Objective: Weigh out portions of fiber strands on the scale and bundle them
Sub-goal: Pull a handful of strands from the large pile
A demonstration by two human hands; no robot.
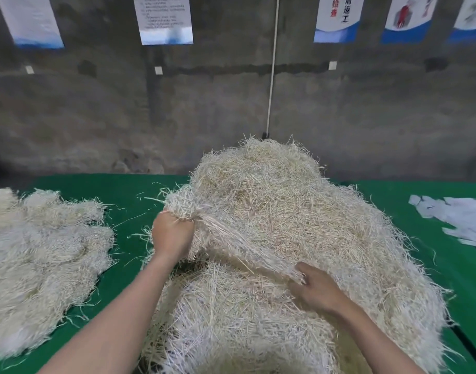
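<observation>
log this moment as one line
left hand: grips strands | right hand: grips same strands | strands: stretched between hands | pile: on table | scale: not in view

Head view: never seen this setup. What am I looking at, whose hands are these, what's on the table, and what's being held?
There is no machine here. A person works bare-handed, and the one picture comes from a camera worn on their head, looking forward and down. The green-covered table carries a big pile of pale fiber strands in the middle, a smaller pile to the left and white paper-like scraps at the far right. The left hand and the right hand each grip one end of a hank of strands stretched between them over the big pile. No scale shows in this view. Behind is a grey wall with posters.
</observation>
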